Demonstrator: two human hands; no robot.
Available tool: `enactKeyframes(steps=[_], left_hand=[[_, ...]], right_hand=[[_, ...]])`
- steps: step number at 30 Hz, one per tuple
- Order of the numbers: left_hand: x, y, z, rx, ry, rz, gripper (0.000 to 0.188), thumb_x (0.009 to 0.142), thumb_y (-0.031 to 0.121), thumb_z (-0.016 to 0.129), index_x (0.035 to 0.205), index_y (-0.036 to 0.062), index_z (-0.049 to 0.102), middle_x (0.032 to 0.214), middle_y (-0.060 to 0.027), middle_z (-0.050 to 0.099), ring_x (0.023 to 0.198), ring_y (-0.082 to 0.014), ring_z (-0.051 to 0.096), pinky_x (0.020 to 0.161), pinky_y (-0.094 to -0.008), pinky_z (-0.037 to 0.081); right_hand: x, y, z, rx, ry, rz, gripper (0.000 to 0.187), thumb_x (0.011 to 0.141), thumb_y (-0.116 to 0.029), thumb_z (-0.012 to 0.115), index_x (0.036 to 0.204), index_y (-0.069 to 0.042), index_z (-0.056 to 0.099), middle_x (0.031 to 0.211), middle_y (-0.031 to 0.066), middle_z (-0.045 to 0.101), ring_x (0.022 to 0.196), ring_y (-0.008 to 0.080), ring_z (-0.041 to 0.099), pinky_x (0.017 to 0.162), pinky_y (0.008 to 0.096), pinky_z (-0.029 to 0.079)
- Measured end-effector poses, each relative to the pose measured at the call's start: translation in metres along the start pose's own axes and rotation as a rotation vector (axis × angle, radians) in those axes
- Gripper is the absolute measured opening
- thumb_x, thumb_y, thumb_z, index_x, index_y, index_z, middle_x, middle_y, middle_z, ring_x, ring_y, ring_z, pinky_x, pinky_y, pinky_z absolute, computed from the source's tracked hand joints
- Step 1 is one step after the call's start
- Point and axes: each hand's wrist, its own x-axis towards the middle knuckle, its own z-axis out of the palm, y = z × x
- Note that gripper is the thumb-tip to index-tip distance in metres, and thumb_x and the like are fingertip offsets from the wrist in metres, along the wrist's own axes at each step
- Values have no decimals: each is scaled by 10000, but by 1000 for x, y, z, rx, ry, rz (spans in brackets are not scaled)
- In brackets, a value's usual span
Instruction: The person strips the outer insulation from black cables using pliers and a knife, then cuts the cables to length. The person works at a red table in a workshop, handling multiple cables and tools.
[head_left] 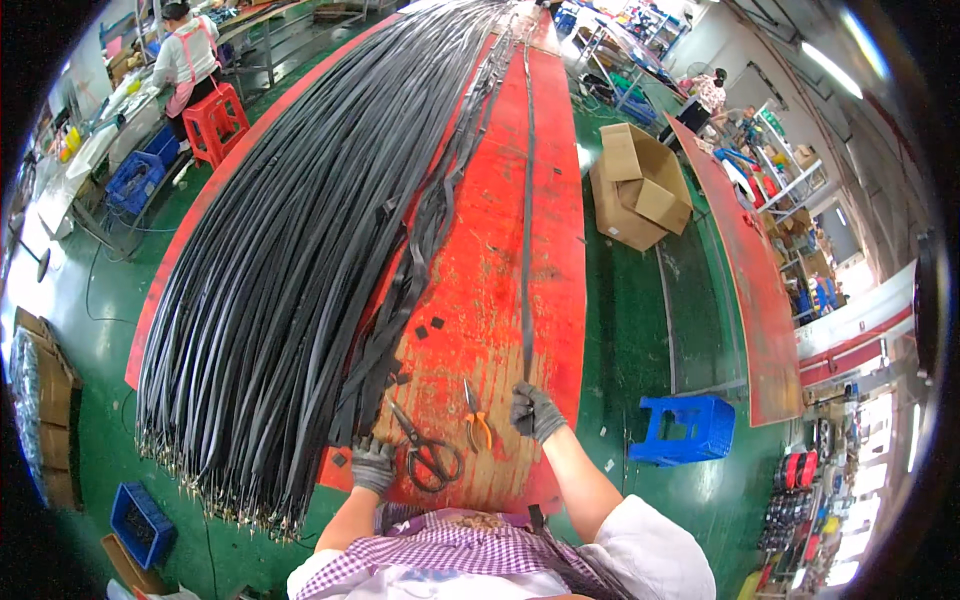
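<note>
Pinching the near end of a single black strap (526, 230) in the gloved right hand (535, 411), keeping it taut along the red table (555, 200), while the gloved left hand (373, 464) is resting curled near the scissors (425, 450).

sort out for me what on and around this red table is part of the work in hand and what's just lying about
In use:
right hand, gripping the single black strap
left hand, resting by the strap bundle
red table

Lying about:
black scissors
orange-handled pliers
blue stool
cardboard box
</note>
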Motion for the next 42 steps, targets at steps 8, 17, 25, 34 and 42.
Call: enactKeyframes(steps=[8, 17, 25, 34, 42], left_hand=[[-1, 5, -3, 26, -41, 7, 178, 646, 207, 509, 770, 83, 533, 848, -124, 504, 892, -307, 454, 827, -489, 312], [-8, 0, 21, -21, 40, 43, 147, 652, 165, 502, 765, 74, 527, 799, -131, 508, 809, -312, 478, 753, -427, 374], [-40, 25, 20, -389, -439, 103, 176, 765, 197, 442, 849, 59, 511, 766, -151, 543, 739, -327, 520, 645, -411, 412], [-71, 163, -5, -449, -779, 461, 269, 818, 248, 437, 917, 10, 515, 789, -172, 548, 719, -273, 517, 655, -338, 405], [-215, 385, -22, -91, -1271, 753, 234, 837, 219, 406, 971, 59, 511, 911, -157, 552, 814, -320, 524, 684, -355, 418]], right_hand=[[-7, 38, -54, -124, 287, -192, 284, 801, -333, 491, 841, -54, 522, 596, 11, 499, 437, 109, 442, 395, 235, 413], [-7, 105, -141, 89, 531, -299, 179, 807, -246, 474, 714, -95, 496, 533, 16, 482, 425, 140, 461, 402, 300, 447], [-148, 251, -41, -947, -234, -180, 179, 795, -159, 491, 925, -43, 533, 748, 53, 569, 646, 140, 520, 593, 268, 441], [-388, 253, 28, -1302, -776, -501, 535, 649, -441, 587, 917, 22, 561, 845, 164, 579, 779, 226, 535, 709, 330, 400], [-571, 273, -55, -940, -1299, -1493, 184, 735, -171, 520, 779, 4, 555, 747, 129, 558, 666, 196, 499, 615, 300, 418]])
